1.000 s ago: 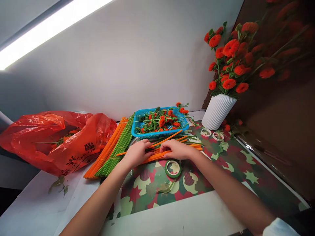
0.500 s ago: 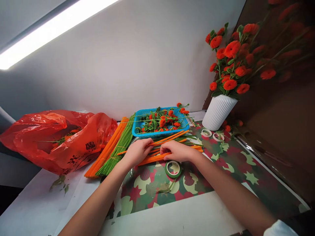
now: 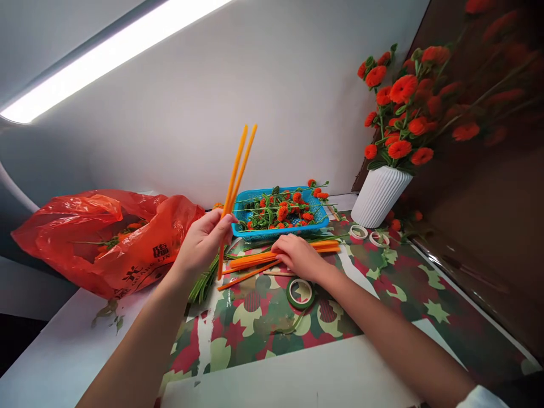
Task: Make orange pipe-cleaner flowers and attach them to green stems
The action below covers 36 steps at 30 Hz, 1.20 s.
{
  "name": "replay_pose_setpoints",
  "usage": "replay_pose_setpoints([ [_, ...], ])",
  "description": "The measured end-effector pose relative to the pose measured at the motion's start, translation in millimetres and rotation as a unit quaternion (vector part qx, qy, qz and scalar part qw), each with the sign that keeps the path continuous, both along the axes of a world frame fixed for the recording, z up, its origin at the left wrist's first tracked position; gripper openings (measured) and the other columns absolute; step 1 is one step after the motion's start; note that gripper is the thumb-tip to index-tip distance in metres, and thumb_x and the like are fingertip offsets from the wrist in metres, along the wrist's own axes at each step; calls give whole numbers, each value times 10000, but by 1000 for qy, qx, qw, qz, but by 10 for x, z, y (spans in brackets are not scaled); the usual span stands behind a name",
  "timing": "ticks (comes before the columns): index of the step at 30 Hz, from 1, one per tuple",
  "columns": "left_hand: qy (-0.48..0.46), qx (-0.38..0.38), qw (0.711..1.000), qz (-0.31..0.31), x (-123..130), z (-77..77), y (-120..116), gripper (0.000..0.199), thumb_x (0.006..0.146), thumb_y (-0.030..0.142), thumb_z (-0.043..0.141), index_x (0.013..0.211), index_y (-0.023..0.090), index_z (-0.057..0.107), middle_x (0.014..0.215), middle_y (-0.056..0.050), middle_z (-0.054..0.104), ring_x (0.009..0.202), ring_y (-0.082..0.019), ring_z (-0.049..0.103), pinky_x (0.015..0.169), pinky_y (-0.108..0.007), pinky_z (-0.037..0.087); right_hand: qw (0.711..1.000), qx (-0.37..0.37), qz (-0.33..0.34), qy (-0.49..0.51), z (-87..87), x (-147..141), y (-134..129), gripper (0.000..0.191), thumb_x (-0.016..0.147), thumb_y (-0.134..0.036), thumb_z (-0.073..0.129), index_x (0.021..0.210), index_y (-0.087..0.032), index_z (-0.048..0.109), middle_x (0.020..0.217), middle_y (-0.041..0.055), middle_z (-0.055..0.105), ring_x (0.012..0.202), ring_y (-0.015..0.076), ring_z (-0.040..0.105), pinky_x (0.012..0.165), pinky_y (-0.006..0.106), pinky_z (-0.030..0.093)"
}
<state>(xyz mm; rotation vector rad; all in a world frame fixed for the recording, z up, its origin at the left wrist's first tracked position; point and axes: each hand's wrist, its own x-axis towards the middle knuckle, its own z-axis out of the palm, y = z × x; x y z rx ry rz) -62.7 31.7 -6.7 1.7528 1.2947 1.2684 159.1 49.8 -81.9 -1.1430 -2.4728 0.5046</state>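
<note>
My left hand (image 3: 207, 238) is closed around two orange stems (image 3: 236, 173), raised upright left of the blue basket (image 3: 278, 232). My right hand (image 3: 297, 255) rests with bent fingers over a bundle of orange stems (image 3: 255, 259) lying on the patterned sheet; its fingertips press on them. Small orange flowers with green stems (image 3: 283, 213) fill the basket. Green stems (image 3: 204, 283) show partly behind my left wrist. A roll of green tape (image 3: 300, 293) lies just below my right hand.
At the left sits a red plastic bag (image 3: 140, 249) with flowers inside. A white ribbed vase (image 3: 379, 197) of orange flowers stands at the right, with two tape rolls (image 3: 358, 232) near its base. A wall rises behind.
My left hand has moved left and up, lifting two orange stems off the table. The loose stems under my right hand now lie closer together.
</note>
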Motion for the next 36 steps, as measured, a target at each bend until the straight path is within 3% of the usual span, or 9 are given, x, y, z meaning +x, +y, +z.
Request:
replay_pose_setpoints([
  [3, -78, -24, 997, -15, -7, 49, -33, 227, 875, 387, 529, 776, 198, 607, 488, 57, 441, 484, -106, 390, 512, -207, 340, 999, 19, -1, -42, -130, -30, 13, 133, 886, -200, 622, 1018, -181, 623, 1055, 74, 635, 1007, 214, 530, 853, 334, 397],
  [7, -129, -48, 990, -20, -10, 47, -51, 201, 866, 374, 570, 807, 195, 639, 500, 54, 462, 508, -99, 404, 532, -196, 352, 995, 37, -26, -92, -195, 18, 60, 147, 885, -190, 616, 1031, -177, 628, 1066, 82, 635, 1004, 229, 535, 830, 339, 401],
  [12, -188, -87, 978, 6, 26, 89, -66, 169, 774, 319, 660, 855, 171, 659, 637, 23, 584, 593, -98, 495, 569, -189, 412, 987, 54, -83, -129, -163, 97, 111, 89, 899, -161, 570, 955, -158, 639, 1015, 99, 639, 980, 247, 545, 789, 332, 407],
  [15, -224, -104, 969, 17, 54, 128, -72, 270, 696, 223, 674, 961, 173, 649, 707, 19, 620, 628, -108, 544, 582, -199, 453, 985, 61, -94, -132, -118, 95, 103, 104, 907, -171, 565, 987, -168, 631, 1031, 88, 641, 983, 236, 547, 783, 317, 406],
  [19, -269, -107, 957, 12, 61, 156, -74, 310, 648, 163, 597, 957, 173, 619, 622, 49, 572, 476, -75, 459, 461, -182, 385, 986, 71, -88, -124, -34, 53, 64, 150, 926, -167, 538, 1053, -185, 617, 1037, 68, 650, 976, 214, 559, 789, 303, 401],
  [23, -271, -120, 955, 1, 66, 158, -79, 181, 697, 202, 561, 873, 168, 592, 540, 66, 491, 386, -55, 352, 384, -175, 289, 987, 81, -76, -115, 4, 30, 45, 191, 935, -157, 516, 1097, -189, 613, 1021, 69, 666, 955, 216, 577, 774, 307, 401],
  [29, -271, -130, 953, -26, 84, 132, -98, 138, 758, 249, 580, 865, 163, 599, 551, 56, 488, 402, -51, 348, 385, -164, 298, 988, 99, -63, -104, -81, 28, 78, 321, 893, -162, 597, 1213, -173, 575, 1125, 103, 646, 1061, 255, 543, 849, 354, 408],
  [36, -269, -127, 954, -14, 49, 149, -95, 187, 791, 352, 605, 810, 166, 597, 536, 53, 485, 428, -63, 389, 413, -173, 331, 988, 50, -82, -123, 62, 121, 61, 266, 815, -239, 704, 1065, -172, 646, 1066, 104, 675, 1034, 270, 585, 825, 352, 437],
])
